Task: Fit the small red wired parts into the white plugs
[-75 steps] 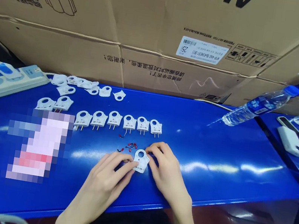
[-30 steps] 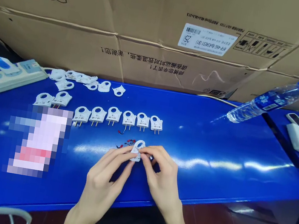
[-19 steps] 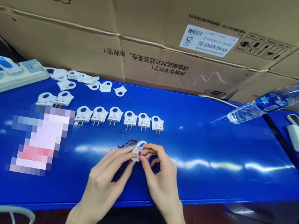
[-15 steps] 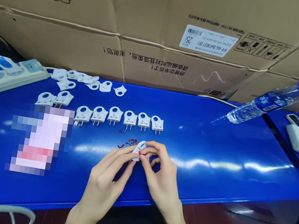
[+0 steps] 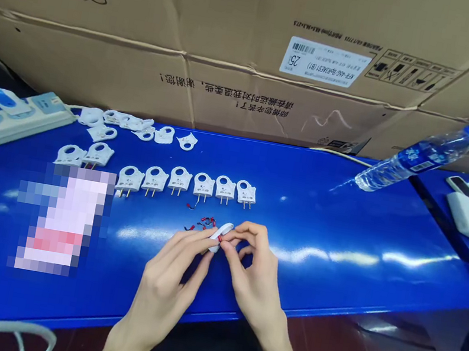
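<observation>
Between the fingers and thumb of my left hand (image 5: pixel 167 281) is a white plug housing (image 5: pixel 226 227) with a ring-shaped top, tilted so its edge shows. My right hand (image 5: pixel 260 278) pinches a small red part (image 5: pixel 219 238) against the housing's side; fingertips hide most of it. Just beyond my hands lies a loose cluster of small red parts with black wires (image 5: pixel 207 221). A row of white two-pin plugs (image 5: pixel 180 179) stretches behind, pins toward me. Under one of them a red part on a thin wire (image 5: pixel 191 206) lies on the table.
White shell pieces (image 5: pixel 164 135) lie at the back left, beside a power strip (image 5: pixel 23 119). A pixelated pinkish patch (image 5: pixel 70 214) covers something at left. Cardboard boxes (image 5: pixel 243 15) wall the back of the blue table (image 5: pixel 354 291). A water bottle (image 5: pixel 421 159) leans at right.
The plug housing has turned in my fingers, from showing its ring opening to showing its edge. Both hands stay in nearly the same place.
</observation>
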Available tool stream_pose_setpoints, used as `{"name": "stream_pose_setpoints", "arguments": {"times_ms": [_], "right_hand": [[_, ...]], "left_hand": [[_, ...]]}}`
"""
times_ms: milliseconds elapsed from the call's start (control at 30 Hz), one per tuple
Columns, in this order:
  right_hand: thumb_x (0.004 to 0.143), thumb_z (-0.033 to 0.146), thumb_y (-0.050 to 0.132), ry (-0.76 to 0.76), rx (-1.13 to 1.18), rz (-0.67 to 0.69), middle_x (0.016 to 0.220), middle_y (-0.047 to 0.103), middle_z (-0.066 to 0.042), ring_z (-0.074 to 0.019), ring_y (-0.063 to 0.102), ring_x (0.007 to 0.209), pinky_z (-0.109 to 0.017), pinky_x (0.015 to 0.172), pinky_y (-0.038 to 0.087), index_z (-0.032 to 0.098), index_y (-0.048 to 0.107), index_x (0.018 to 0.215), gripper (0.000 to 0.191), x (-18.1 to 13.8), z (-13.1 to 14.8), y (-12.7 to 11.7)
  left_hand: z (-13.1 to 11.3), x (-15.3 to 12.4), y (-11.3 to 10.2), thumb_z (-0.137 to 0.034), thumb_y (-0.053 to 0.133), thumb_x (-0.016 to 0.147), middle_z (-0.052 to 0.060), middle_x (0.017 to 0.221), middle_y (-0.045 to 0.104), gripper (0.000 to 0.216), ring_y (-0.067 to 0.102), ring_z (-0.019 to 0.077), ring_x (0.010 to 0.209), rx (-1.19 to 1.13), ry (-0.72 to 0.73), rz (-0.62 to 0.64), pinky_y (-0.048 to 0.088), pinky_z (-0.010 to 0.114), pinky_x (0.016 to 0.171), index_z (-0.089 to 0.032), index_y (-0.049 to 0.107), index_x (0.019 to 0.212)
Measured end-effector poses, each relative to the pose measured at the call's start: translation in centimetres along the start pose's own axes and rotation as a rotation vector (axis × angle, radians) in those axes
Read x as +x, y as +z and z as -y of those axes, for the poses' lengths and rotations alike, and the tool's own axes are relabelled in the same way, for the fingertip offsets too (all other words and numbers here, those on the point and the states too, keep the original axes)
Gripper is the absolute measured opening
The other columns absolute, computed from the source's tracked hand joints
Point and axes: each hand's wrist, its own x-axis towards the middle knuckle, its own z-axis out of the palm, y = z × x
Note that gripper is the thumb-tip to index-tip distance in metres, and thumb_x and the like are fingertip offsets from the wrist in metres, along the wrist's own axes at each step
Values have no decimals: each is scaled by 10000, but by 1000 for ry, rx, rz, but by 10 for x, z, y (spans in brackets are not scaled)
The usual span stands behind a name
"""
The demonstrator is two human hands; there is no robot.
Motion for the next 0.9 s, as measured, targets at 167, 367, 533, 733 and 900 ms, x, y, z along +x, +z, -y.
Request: {"name": "stream_pose_setpoints", "arguments": {"times_ms": [167, 367, 533, 733, 900], "right_hand": [[1008, 246, 610, -30, -69, 1, 1021, 754, -23, -162, 704, 868, -274, 655, 524, 246, 528, 1220, 228, 0, 0, 0], [994, 234, 650, -23, -61, -39, 982, 755, -23, -162, 711, 844, -252, 604, 526, 239, 559, 1247, 269, -1, 2, 2], [1000, 196, 649, -104, -15, -68, 1003, 754, -18, -149, 747, 861, -231, 648, 595, 253, 572, 1296, 312, -2, 1, 5], [1008, 167, 615, -169, -53, -81, 1086, 735, -51, -173, 747, 959, -245, 702, 638, 261, 640, 1252, 263, -3, 0, 5], [1006, 150, 617, -172, -10, -57, 1080, 732, -32, -155, 748, 980, -230, 765, 661, 273, 629, 1286, 306, -4, 0, 3]], "left_hand": [[2, -3, 2, -104, 633, 975, 45, 1240, 733, 322, 702, 150, 1114, -4, -56, -19, 578, 287, 991, -222, 598, 1272], [1, -5, 4, -134, 664, 961, 25, 1170, 742, 298, 699, 120, 910, 25, -82, -56, 592, 241, 835, -220, 561, 1227], [1, -5, 5, -132, 646, 967, 20, 1155, 739, 319, 700, 131, 896, 44, -71, -34, 592, 252, 805, -231, 553, 1255], [2, -6, 3, -150, 630, 978, 25, 1177, 738, 309, 709, 153, 949, 27, -87, 21, 587, 278, 816, -242, 557, 1265], [2, -5, 4, -163, 639, 977, 15, 1174, 743, 312, 702, 145, 907, 25, -92, 10, 588, 285, 813, -248, 552, 1265]]}}
